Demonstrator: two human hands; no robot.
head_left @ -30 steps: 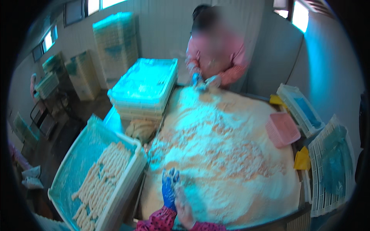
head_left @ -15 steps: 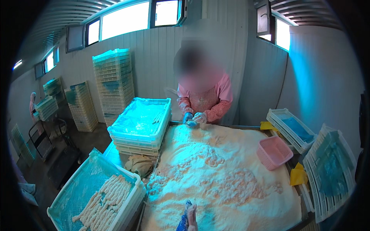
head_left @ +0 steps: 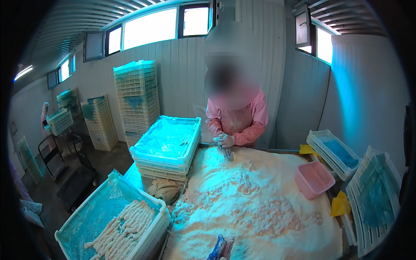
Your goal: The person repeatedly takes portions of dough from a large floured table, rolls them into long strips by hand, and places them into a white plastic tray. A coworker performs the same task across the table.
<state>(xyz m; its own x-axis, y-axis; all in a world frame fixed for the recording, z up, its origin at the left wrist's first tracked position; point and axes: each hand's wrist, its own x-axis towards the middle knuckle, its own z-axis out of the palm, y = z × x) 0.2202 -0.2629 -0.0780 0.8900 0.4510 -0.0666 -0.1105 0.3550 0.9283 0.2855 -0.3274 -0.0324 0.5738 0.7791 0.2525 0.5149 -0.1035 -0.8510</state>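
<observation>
At the lower edge of the head view, my left hand [head_left: 216, 248], in a blue glove, and my right hand [head_left: 228, 248], pale and dusted, are held close together side by side. Something pale shows low between them, too cut off to name. They are over the near part of a wide bed of white flour-like coating [head_left: 268, 240] with lumpy crumbs in the middle. To their left, a white crate [head_left: 162, 216] with a blue mesh lining holds rows of coated strips [head_left: 123, 232].
Across the table, a co-worker in a pink checked apron [head_left: 236, 119] has gloved hands [head_left: 224, 141] together. Stacked trays [head_left: 190, 151] and a brown cloth [head_left: 164, 190] stand left. A pink basket [head_left: 313, 180], yellow pieces [head_left: 340, 203] and tilted trays [head_left: 372, 203] are right.
The whole view has shifted, so things sit farther right and lower. My hands are lower in the picture and tilted. The co-worker's hands have pressed together, fingers pointing down toward the coating.
</observation>
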